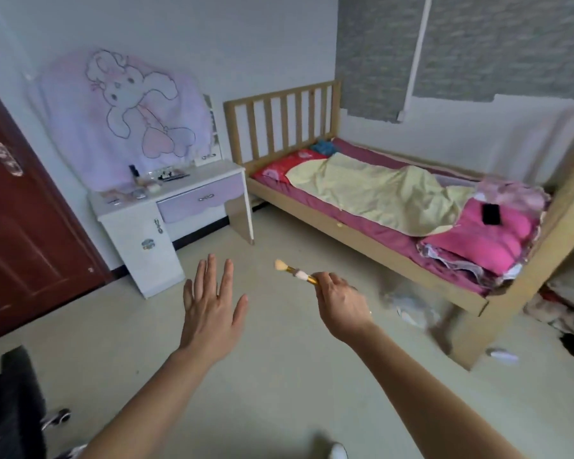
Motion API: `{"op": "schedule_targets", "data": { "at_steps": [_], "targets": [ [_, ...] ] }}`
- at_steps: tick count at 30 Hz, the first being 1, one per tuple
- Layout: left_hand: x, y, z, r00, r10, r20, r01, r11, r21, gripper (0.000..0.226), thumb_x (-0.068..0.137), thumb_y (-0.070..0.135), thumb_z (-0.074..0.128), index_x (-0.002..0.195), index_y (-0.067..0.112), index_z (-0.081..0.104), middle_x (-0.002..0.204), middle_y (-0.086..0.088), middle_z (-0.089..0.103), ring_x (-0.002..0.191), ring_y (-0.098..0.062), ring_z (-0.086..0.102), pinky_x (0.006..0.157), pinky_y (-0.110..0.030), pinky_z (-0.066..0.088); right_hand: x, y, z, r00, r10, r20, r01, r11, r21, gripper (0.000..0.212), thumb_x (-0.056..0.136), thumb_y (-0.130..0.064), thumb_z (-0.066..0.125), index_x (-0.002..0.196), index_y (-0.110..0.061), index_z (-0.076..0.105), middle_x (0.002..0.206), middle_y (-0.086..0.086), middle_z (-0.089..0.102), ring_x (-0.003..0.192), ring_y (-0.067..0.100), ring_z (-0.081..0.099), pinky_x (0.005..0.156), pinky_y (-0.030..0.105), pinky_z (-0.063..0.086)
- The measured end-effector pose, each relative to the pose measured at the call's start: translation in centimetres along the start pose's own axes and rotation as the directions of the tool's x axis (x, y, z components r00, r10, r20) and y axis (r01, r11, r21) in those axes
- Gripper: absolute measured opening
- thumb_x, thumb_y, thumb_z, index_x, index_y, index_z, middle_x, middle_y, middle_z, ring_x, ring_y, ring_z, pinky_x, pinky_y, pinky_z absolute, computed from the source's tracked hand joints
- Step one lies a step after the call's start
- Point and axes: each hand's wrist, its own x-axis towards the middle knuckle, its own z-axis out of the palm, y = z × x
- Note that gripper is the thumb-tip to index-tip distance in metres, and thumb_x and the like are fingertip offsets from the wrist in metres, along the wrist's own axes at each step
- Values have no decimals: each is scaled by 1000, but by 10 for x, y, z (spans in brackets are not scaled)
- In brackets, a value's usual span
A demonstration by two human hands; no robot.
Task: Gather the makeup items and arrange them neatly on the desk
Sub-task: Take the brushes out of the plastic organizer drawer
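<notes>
The left hand (212, 306) is held out in the lower centre of the frame with its back to the camera. Its fingers are straight and spread, and it holds nothing. Just to its right, the right hand (340, 303) has its fingers curled round the gold handle of a makeup brush (295, 272). The brush's pale bristles point up and to the left, above the bare floor. The two hands are apart and neither touches the other.

The desk (212, 176), white with lilac drawer fronts, stands in the upper left of the frame against the wall, well apart from both hands. Several small makeup items (166, 175) lie on its top, too small to tell one from another, and a dark bottle (133, 169) stands upright near its back edge. A lilac cloth (123, 111) with a drawn rabbit hangs over the part behind the desk.

A dark red door (24, 226) fills the left edge. A wooden bed (345, 235) runs along the right side, covered by a yellow sheet (378, 190). At its near end a black phone (490, 214) lies on a folded pink blanket (487, 243). A black chair (10, 402) shows in the lower left corner.
</notes>
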Motion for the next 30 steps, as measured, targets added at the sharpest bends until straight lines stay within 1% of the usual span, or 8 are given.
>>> {"op": "schedule_targets", "data": {
  "at_steps": [3, 5, 10, 15, 18, 24, 28, 30],
  "targets": [
    [71, -23, 36, 1000, -6, 13, 6, 999, 34, 69, 96, 51, 24, 153, 11, 25, 161, -20, 16, 148, -36, 16, 113, -59, 25, 83, 16, 43, 1000, -17, 13, 16, 999, 33, 24, 104, -27, 38, 123, -22, 52, 101, 2, 61, 84, 29, 59, 65, 34, 42],
    [125, -35, 57, 999, -35, 12, 35, 998, 54, 70, 95, 51, 24, 153, 12, 25, 161, -19, 15, 148, -35, 16, 114, -58, 24, 139, 28, 66, 999, -28, 23, 27, 998, 51, 25, 104, -25, 38, 124, -21, 52, 103, 2, 61, 86, 29, 60, 66, 36, 45],
    [259, -62, 80, 996, -88, -11, 88, 992, 92, 71, 96, 53, 20, 155, 15, 20, 163, -16, 7, 151, -32, 9, 118, -56, 17, 287, 48, 94, 995, -89, 45, 86, 995, 51, 25, 104, -23, 38, 124, -18, 52, 102, 4, 61, 81, 29, 60, 61, 31, 36],
    [359, -112, 99, 986, -151, -68, 157, 983, 92, 67, 97, 51, 28, 154, 15, 25, 163, -15, 11, 150, -31, 10, 117, -57, 20, 415, 34, 130, 986, -147, 84, 141, 987, 76, 24, 104, -24, 39, 122, -17, 53, 101, 4, 60, 78, 27, 60, 59, 31, 38],
    [407, -155, 123, 977, -196, -82, 204, 974, 94, 68, 97, 52, 27, 155, 16, 23, 163, -14, 9, 151, -31, 9, 116, -58, 21, 482, 19, 169, 974, -192, 117, 184, 980, 75, 25, 104, -26, 39, 124, -18, 53, 101, 2, 60, 77, 25, 59, 59, 30, 38],
    [510, -263, 184, 960, -274, -63, 279, 955, 104, 71, 97, 58, 15, 157, 21, 7, 164, -11, -6, 151, -30, -5, 119, -57, 12, 611, -16, 268, 957, -222, 184, 210, 974, 84, 24, 104, -26, 40, 123, -19, 53, 99, 1, 59, 80, 24, 59, 59, 29, 35],
    [594, -335, 203, 953, -301, -19, 302, 950, 75, 73, 96, 59, 15, 157, 22, 6, 164, -11, -8, 151, -30, -6, 119, -57, 10, 707, -43, 322, 954, -211, 215, 200, 977, 68, 24, 104, -27, 39, 121, -20, 53, 103, 1, 60, 87, 27, 61, 62, 32, 37],
    [635, -369, 208, 957, -291, -14, 291, 953, 87, 73, 96, 58, 17, 157, 21, 10, 164, -12, -5, 151, -32, -1, 118, -57, 12, 751, -56, 341, 955, -203, 216, 190, 979, 80, 24, 104, -29, 38, 120, -19, 54, 103, 2, 60, 86, 28, 61, 62, 33, 39]
  ]
}}
